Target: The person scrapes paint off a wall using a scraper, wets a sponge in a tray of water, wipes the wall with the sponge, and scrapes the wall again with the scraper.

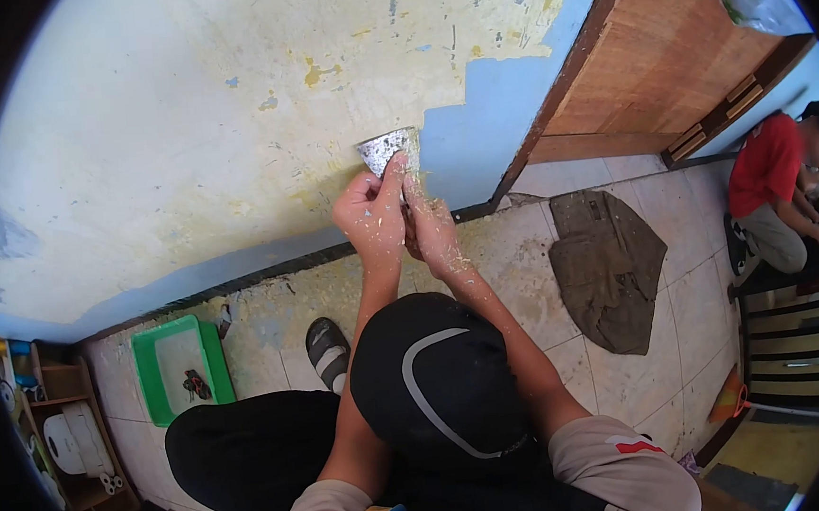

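Note:
A paint scraper (383, 147) with a wide, speckled metal blade rests its edge against the wall (260, 152), close to the border of the remaining blue paint (464, 152). My right hand (434, 235) is closed around its handle, which is mostly hidden. From the other side, my left hand (372, 218) is also closed on the tool, its fingers reaching up the back of the blade. Pale paint flakes cling to both hands and the forearms. Around the blade the wall is bare cream with yellow and grey patches.
Paint flakes litter the tiled floor along the wall. A brown cloth (610, 270) lies to the right, a green tray (217, 359) to the left. A wooden door (643, 59) stands beyond the blue strip. Another person in red (764, 164) sits far right, near a slatted bench (800, 342).

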Demonstrator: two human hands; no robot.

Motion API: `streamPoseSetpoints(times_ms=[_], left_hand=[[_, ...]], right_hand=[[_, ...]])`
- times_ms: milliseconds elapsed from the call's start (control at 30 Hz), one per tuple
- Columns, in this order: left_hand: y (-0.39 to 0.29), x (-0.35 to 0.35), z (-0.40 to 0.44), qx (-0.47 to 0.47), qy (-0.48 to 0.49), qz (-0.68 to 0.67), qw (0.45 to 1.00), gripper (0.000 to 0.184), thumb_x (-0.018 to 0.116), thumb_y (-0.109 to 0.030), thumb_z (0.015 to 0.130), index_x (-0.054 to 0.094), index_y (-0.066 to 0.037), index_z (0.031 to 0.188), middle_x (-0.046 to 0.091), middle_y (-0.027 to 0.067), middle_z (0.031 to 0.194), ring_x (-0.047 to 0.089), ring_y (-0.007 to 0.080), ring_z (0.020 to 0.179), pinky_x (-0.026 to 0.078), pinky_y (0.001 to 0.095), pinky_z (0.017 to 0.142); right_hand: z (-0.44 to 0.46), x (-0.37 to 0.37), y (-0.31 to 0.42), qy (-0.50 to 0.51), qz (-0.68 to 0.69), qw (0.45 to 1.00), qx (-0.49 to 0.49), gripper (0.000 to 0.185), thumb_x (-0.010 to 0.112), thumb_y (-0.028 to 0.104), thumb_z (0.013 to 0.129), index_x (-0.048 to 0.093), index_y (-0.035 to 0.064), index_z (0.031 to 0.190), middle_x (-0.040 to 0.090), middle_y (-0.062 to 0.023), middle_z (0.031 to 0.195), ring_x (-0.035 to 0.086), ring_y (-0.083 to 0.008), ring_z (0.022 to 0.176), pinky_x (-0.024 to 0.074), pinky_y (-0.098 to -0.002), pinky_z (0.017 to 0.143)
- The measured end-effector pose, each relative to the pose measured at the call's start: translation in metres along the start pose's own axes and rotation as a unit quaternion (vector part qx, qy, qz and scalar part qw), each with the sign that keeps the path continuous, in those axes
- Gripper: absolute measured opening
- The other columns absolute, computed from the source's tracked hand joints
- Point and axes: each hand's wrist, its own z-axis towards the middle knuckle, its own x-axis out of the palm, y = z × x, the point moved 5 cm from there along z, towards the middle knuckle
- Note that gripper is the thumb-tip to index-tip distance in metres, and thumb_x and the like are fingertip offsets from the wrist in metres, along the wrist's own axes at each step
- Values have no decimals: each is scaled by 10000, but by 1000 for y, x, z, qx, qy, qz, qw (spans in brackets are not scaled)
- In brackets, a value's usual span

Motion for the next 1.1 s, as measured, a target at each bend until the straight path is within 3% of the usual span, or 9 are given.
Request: streamPoseSetpoints(times_ms=[200,300,400,467,567,800,967,1100], left_hand=[[-34,14,7,8,26,-19,999,447,827,-179,822,513,-3,557,454,-46,502,367,25,491,282,239,430],[-7,4,-1,20,28,2,999,450,819,-197,832,521,-1,559,474,-35,503,392,32,488,302,241,437],[38,-11,-21,-16,15,32,999,430,801,-218,855,547,-26,565,531,-4,516,472,45,476,370,235,434],[73,-19,-35,-86,7,67,994,390,795,-238,861,601,-12,610,560,4,551,515,60,493,405,237,447],[104,-22,-46,-115,-15,15,993,440,800,-242,857,557,0,581,526,-20,537,454,47,496,351,237,449],[104,-19,-34,-121,3,-40,992,427,791,-225,867,549,-11,588,542,-11,565,482,49,517,412,234,471],[78,-15,-23,-67,6,-36,997,421,795,-207,863,543,-16,585,518,-30,551,444,29,523,347,216,463],[61,-11,-13,-55,5,-33,998,412,798,-189,858,542,-18,584,514,-39,548,427,24,521,320,213,461]], right_hand=[[3,1,26,0,-43,998,-41,487,500,463,1022,545,116,684,393,58,492,344,-59,395,241,-259,371],[7,-9,-3,14,-38,999,-26,519,504,485,1015,558,102,669,400,46,481,352,-64,393,238,-265,374],[14,-33,-51,-11,-53,998,-23,575,518,510,1001,532,102,596,422,32,473,374,-70,393,238,-273,374],[9,-51,-72,-20,-121,992,28,631,549,508,988,498,92,515,422,27,452,390,-81,398,256,-292,385],[17,-65,-99,-60,-148,987,6,671,575,499,976,491,65,472,423,16,435,394,-87,409,279,-315,404],[34,-64,-98,-51,-208,972,-98,627,571,435,993,601,-43,588,480,-18,468,436,-85,469,319,-344,437],[31,-49,-71,-58,-212,963,-155,548,564,402,1002,704,-63,747,503,-33,489,448,-82,506,355,-344,465],[32,-37,-57,-64,-178,967,-173,573,558,398,1006,668,-62,684,497,-30,486,442,-80,506,348,-352,459]])
